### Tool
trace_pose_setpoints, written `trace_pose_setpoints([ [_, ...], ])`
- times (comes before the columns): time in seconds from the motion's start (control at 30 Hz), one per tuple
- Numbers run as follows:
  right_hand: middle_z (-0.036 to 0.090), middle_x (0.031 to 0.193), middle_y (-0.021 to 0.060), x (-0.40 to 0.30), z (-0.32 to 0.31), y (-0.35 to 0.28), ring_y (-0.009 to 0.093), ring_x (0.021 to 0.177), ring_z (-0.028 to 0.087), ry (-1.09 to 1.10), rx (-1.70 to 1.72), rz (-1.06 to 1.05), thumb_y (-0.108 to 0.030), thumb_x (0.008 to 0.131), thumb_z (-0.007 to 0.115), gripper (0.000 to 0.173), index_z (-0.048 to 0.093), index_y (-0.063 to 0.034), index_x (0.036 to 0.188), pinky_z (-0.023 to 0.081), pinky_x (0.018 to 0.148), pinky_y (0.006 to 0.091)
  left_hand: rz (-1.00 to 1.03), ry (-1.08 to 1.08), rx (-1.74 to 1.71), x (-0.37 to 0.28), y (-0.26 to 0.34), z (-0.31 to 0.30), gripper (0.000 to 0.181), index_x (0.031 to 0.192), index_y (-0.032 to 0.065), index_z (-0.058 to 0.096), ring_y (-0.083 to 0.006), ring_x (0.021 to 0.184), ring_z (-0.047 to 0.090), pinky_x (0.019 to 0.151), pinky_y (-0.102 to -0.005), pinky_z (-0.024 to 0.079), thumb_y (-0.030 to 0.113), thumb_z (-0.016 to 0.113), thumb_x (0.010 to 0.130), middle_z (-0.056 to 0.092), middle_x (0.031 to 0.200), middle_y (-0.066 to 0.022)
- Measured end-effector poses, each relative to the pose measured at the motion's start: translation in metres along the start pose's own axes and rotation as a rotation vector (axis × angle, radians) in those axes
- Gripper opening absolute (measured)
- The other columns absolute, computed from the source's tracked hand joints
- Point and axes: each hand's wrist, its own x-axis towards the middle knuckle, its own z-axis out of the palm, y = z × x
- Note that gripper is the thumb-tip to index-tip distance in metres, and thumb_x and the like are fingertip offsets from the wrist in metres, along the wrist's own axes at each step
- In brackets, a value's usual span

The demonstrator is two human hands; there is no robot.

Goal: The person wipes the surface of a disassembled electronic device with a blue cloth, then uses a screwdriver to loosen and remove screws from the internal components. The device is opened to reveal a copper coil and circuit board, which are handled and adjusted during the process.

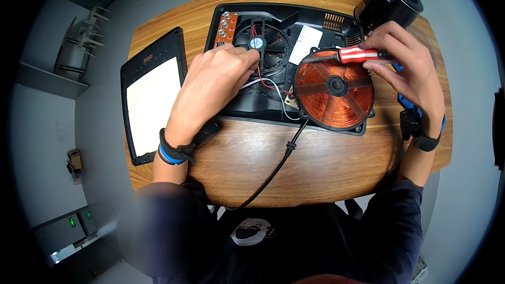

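Note:
An opened induction cooktop base of black plastic lies before me. My left hand is over its left part, against the cooling fan; its fingertips are hidden, close to a thin red wire. Between the fingers and thumb of my right hand is a screwdriver with a red and white handle. Its dark shaft points left, above the copper induction coil. A white finned heat sink sits between fan and coil. An orange button circuit board runs along the left wall.
The detached cooktop top panel, with a white inner sheet, lies at the left on the wooden table. At the back right stands a black cylindrical container. A black power cord runs off the front edge. Something blue lies beneath my right hand.

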Motion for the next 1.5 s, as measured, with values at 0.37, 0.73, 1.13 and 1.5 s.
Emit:
trace_pose_setpoints([
  [0.37,0.067,0.132,0.0128,0.001,0.02,0.003,0.035,0.119,0.074,-0.092,0.177,-0.032,0.002,0.097,0.079,0.03,0.074,-0.0027,0.126,0.064,0.099,0.0449,0.04,0.061,0.005,0.002,0.0,-0.004,0.012,0.107,0.0061,0.075,-0.0342,0.093,0.074,0.077,-0.047,0.061,0.01,0.08,0.097,0.075,0.093,-0.0111],
  [0.73,0.069,0.132,0.0121,0.001,0.026,-0.001,0.033,0.118,0.075,-0.113,0.203,-0.058,0.001,0.098,0.079,0.028,0.076,-0.004,0.125,0.066,0.099,0.0432,0.012,0.051,-0.037,-0.001,0.001,0.001,0.017,0.106,0.0054,0.072,-0.035,0.094,0.073,0.08,-0.0467,0.059,0.011,0.083,0.095,0.078,0.097,-0.0107],
  [1.13,0.071,0.13,0.0134,0.006,0.023,-0.018,0.034,0.118,0.074,-0.183,0.263,-0.071,-0.004,0.095,0.084,0.032,0.076,-0.0026,0.126,0.064,0.1,0.0432,0.07,0.103,-0.107,0.003,0.01,-0.001,0.016,0.109,0.0041,0.077,-0.0346,0.096,0.075,0.082,-0.0451,0.061,0.008,0.083,0.095,0.079,0.102,-0.0125],
  [1.5,0.07,0.133,0.0139,0.0,0.028,-0.019,0.038,0.117,0.073,-0.267,0.243,0.023,-0.008,0.097,0.084,0.035,0.075,-0.0031,0.13,0.063,0.101,0.0451,0.143,0.132,-0.219,0.001,0.026,0.001,0.015,0.11,0.0065,0.077,-0.0311,0.09,0.076,0.076,-0.0419,0.061,0.005,0.083,0.096,0.079,0.097,-0.0104],
])
